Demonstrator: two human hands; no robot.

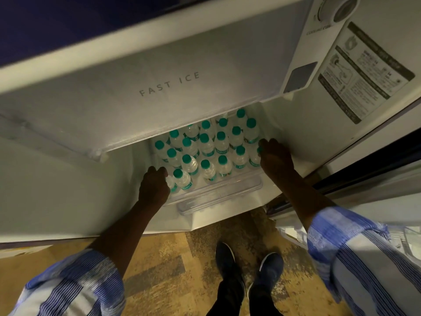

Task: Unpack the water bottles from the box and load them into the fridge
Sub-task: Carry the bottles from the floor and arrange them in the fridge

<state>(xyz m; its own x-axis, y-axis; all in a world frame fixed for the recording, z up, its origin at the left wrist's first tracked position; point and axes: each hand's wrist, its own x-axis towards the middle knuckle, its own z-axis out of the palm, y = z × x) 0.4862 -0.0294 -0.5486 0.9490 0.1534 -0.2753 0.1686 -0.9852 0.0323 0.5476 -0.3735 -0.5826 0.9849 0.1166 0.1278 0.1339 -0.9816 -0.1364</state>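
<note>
Seen from above, a person stands at an open fridge (pixel 68 183) and reaches both arms inside. Under a white flap printed "FAST ICE" (pixel 169 84), many small clear water bottles (pixel 206 147) with green caps stand upright, packed in close rows on a clear shelf tray (pixel 218 192). The left hand (pixel 155 183) is at the front left corner of the group, its fingers curled around a bottle (pixel 170 184) whose cap it hides. The right hand (pixel 274 156) is at the right edge of the rows, fingers bent over the top of the end bottle (pixel 254 159) beside the fridge wall. Both forearms are bare, with blue striped sleeves (pixel 355 254) pushed up. Below, two dark shoes (pixel 270 269) stand on a mottled brown floor (pixel 164 270).
</note>
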